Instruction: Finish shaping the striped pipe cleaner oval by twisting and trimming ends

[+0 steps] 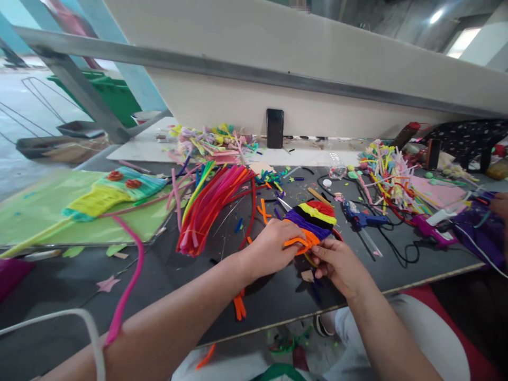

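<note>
A striped pipe-cleaner piece (311, 218) with red, yellow, black, purple and orange bands is held above the dark table. My left hand (273, 246) grips its left side, fingers closed by the orange strands. On its lower right, my right hand (335, 263) pinches the orange end between thumb and fingers. Scissors blades (283, 204) show just behind the piece, their handles hidden. A bundle of pink and red pipe cleaners (214, 206) lies left of my hands. The blue glue gun (364, 216) rests to the right.
A green board (35, 196) bears a yellow and teal pipe-cleaner piece (107, 193). A black phone (275, 128) leans on the white partition. Colourful scraps (391, 177), cables and a magenta glue gun (433, 233) lie at right, near another person's hand (500, 205).
</note>
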Demonstrator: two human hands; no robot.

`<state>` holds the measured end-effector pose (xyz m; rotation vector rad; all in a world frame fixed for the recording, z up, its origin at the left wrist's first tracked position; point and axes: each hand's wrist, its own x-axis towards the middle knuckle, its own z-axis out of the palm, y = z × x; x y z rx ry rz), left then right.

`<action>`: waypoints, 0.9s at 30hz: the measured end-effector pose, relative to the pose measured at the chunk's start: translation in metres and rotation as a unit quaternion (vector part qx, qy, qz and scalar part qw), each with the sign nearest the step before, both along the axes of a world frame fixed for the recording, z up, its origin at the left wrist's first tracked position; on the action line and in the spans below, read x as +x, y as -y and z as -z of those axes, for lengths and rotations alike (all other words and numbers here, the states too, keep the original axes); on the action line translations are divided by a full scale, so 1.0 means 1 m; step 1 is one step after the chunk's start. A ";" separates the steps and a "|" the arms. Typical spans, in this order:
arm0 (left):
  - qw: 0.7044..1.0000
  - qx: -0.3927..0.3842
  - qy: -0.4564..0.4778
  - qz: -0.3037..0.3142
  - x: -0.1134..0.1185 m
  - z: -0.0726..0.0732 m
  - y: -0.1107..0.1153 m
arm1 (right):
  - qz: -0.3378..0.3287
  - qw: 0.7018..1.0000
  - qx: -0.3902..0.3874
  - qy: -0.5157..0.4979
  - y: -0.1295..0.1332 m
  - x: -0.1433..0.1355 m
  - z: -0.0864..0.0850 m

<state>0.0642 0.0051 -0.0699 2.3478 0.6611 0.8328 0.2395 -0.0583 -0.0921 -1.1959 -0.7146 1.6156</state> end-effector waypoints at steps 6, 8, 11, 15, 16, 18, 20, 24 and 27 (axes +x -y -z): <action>0.988 0.126 -0.088 0.026 -0.003 -0.010 -0.003 | 0.000 1.000 -0.011 0.013 0.001 -0.002 -0.002; 0.979 0.167 -0.110 0.045 -0.002 -0.013 -0.004 | 0.001 1.000 -0.011 0.017 0.001 -0.003 -0.003; 0.964 0.223 -0.132 0.061 -0.001 -0.016 -0.005 | -0.002 1.000 -0.010 0.017 0.002 -0.005 -0.006; 0.945 0.282 -0.147 0.076 0.000 -0.019 -0.006 | 0.016 1.000 -0.008 0.021 0.002 -0.007 -0.009; 0.939 0.298 -0.152 0.080 0.001 -0.020 -0.006 | 0.022 0.999 -0.007 0.022 0.001 -0.008 -0.009; 0.927 0.325 -0.167 0.083 0.003 -0.021 -0.005 | 0.033 0.999 -0.004 0.023 0.001 -0.009 -0.008; 0.918 0.343 -0.183 0.083 0.004 -0.021 -0.004 | 0.040 0.999 -0.004 0.024 0.001 -0.011 -0.008; 0.913 0.349 -0.197 0.075 0.007 -0.018 0.000 | 0.038 0.999 -0.007 0.038 0.001 -0.012 -0.006; 0.922 0.326 -0.203 0.050 0.007 -0.014 0.003 | 0.033 0.998 0.003 0.052 0.001 -0.011 -0.003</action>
